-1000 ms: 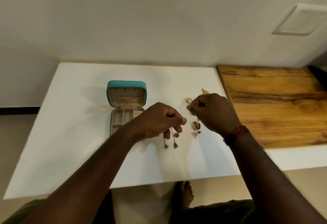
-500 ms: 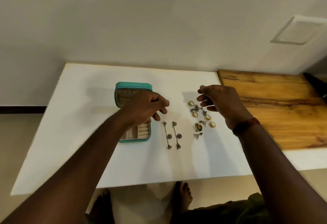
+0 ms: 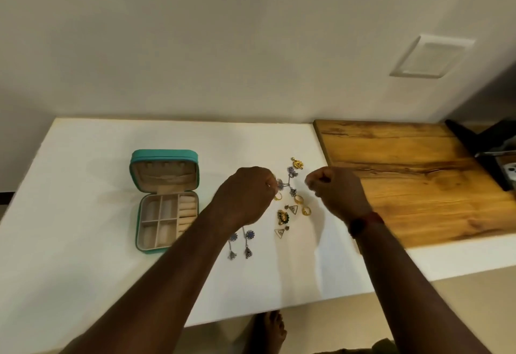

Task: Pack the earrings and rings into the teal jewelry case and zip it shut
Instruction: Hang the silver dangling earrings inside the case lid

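Standing open on the white desk (image 3: 83,242), the teal case (image 3: 166,200) showed bare compartments, so packing had hardly begun. Right of the case, the left hand (image 3: 245,197) pinched a small gold ring. Further right lay scattered earrings and rings (image 3: 290,208). Beyond them, the right hand (image 3: 335,191) hovered curled; whether it held anything was unclear.

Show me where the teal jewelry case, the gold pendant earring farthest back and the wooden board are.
teal jewelry case (image 3: 164,155): head view, top edge of raised lid.
gold pendant earring (image 3: 297,163): head view, its middle.
wooden board (image 3: 405,186): head view, bare middle.
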